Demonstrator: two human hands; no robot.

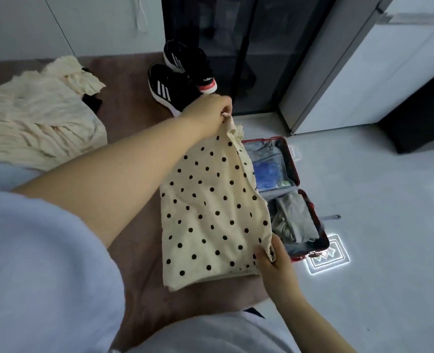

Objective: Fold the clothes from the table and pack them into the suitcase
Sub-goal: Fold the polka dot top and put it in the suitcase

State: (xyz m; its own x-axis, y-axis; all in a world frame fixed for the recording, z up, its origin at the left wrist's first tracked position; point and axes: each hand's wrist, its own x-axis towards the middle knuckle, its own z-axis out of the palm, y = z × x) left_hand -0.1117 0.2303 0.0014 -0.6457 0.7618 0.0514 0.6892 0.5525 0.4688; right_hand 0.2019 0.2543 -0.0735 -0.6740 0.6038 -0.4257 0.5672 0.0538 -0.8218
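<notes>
Left hand (208,108) reaches out over the brown table surface (129,103), fingers curled tight, pinching the top corner of the cream cotton garment with black polka dots (210,212); right hand (274,261) is low at the near right, thumb on top and fingers curled under, gripping the same garment's lower right corner; both hands closed on fabric, neither free; the garment is stretched between the two hands, its left part draped on the table edge, its right edge overlapping the view of the small red hard-shell suitcase (295,171); the suitcase lies open on the pale grey floor (376,289) just beside the table, both halves facing up; the near half holds a crumpled grey garment (289,220); the far half has a grey lining with something blue (266,171) behind a see-through pocket, detail too blurred to tell; a large cream ribbed garment (37,115) lies unfolded on the far left of the table, well apart from the hands, with a small black item (92,101) poking out at its right edge; a pair of black trainers with white stripes (175,80) sits at the far end of the table, just beyond the left hand; a light blue sleeve (40,263) covers the upper left arm; glowing white rectangular marks (328,256) show on the floor just beside the suitcase's near corner; a dark glass-fronted cabinet (236,47) and a white cabinet (376,72) stand behind.
</notes>
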